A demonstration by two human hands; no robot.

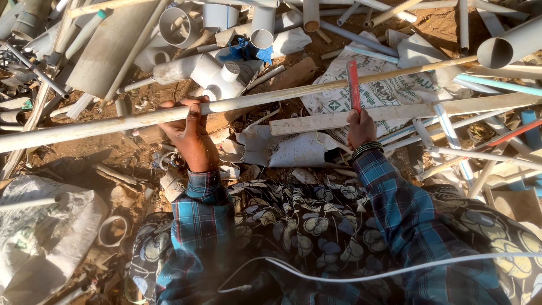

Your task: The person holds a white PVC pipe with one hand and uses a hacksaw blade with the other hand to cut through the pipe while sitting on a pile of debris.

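A long, dirty whitish plastic pipe (101,123) runs across the view from the left edge up to the right. My left hand (189,133) is wrapped around it near its middle. My right hand (360,127) grips the lower end of a thin red blade (353,85), like a saw blade, which stands upright and meets the pipe from the near side. A beaded band sits on my right wrist. Both arms wear blue plaid sleeves above a dark flowered cloth on my lap.
Heaps of cut white and grey pipes (180,25), elbows and fittings (223,79) cover the dirt ground. A printed white sack (389,90) lies under the pipe at right, another sack (39,226) at lower left. A flat grey plastic scrap (293,149) lies between my hands. A white cable (361,277) crosses my lap.
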